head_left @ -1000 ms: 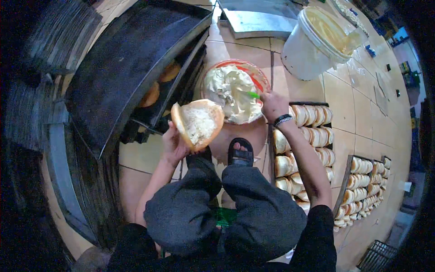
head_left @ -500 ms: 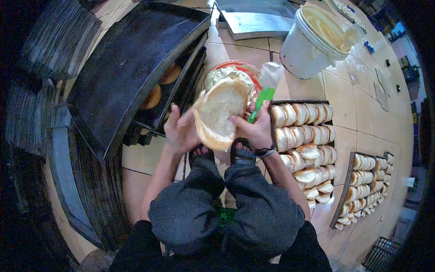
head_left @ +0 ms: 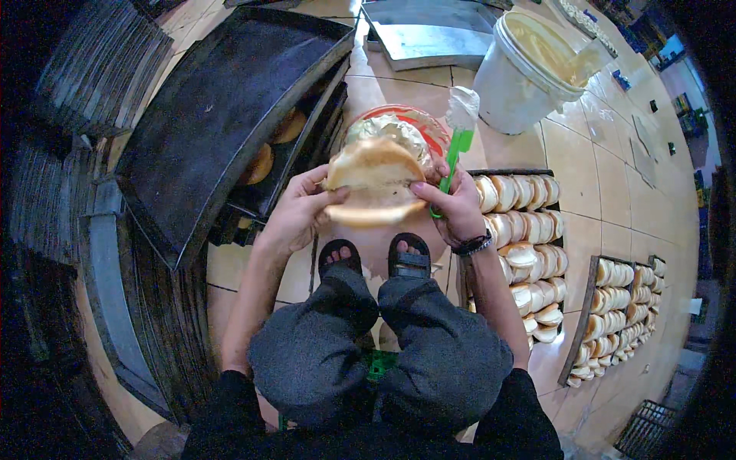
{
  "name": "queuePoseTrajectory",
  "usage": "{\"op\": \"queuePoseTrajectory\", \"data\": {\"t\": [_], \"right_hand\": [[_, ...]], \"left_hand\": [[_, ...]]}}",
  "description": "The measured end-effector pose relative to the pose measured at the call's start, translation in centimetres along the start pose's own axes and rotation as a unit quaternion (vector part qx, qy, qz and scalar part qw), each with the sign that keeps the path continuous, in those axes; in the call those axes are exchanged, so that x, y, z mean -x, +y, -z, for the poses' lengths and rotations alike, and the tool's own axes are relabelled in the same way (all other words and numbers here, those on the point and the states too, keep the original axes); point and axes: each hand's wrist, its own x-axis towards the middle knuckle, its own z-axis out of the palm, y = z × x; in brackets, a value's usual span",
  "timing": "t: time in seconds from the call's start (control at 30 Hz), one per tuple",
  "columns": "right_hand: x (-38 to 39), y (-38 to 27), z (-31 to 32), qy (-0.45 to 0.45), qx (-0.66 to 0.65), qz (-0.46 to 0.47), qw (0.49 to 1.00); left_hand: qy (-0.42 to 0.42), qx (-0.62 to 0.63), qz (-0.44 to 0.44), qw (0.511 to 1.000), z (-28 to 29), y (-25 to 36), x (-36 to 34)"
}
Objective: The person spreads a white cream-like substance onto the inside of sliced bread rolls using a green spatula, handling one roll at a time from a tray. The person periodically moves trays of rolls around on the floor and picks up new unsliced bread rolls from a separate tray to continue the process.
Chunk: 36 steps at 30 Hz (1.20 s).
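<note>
Between my hands is a round bread bun (head_left: 377, 184), split open and slightly blurred. My left hand (head_left: 300, 207) pinches its left side with thumb and fingers. At the right side, my right hand (head_left: 460, 203) grips the bun with its thumb. The same hand also holds a green-handled spatula (head_left: 458, 146), whose blade is coated with white cream and points away from me. Just beyond the bun, a red bowl (head_left: 429, 126) contains a mound of pale cream (head_left: 387, 129); the bun hides its near part.
Black baking trays (head_left: 230, 100) are stacked at left, with brown buns (head_left: 259, 162) between them. To the right, a tray of filled buns (head_left: 521, 230) lies on the tiled floor, with more bun trays (head_left: 613, 307) farther right. A white bucket (head_left: 510, 92) stands beyond the bowl.
My left hand has gone from spread fingers to gripping the bun's left side. The bun has turned, and its halves now fold toward each other. The spatula stands more upright.
</note>
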Motion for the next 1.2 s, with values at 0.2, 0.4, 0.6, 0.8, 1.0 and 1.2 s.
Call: {"op": "queuePoseTrajectory", "data": {"t": [0.2, 0.4, 0.6, 0.8, 1.0, 1.2], "right_hand": [[0.4, -2.0, -1.2, -0.053, -0.148, -0.022, 0.987], [0.3, -1.9, -3.5, -0.017, 0.024, -0.016, 0.999], [-5.1, -1.7, 8.5, -0.013, 0.412, -0.008, 0.911], [-11.0, 2.6, 13.2, 0.034, 0.788, 0.083, 0.609], [-15.5, 7.7, 14.4, 0.047, 0.871, 0.031, 0.488], [-16.8, 11.1, 12.7, 0.036, 0.798, -0.083, 0.596]], "left_hand": [[-0.007, 0.262, 0.081, 0.962, 0.3, 0.6, 0.2], [0.085, 0.012, -0.047, 0.995, 1.4, -1.1, 1.1], [0.092, 0.195, -0.128, 0.968, 4.5, -2.0, 3.1], [0.02, 0.409, -0.102, 0.906, 5.9, -3.9, 1.9], [0.096, 0.489, -0.05, 0.866, 6.6, -6.9, 0.5], [-0.009, 0.459, -0.054, 0.887, 5.3, -5.4, 0.3]]}}
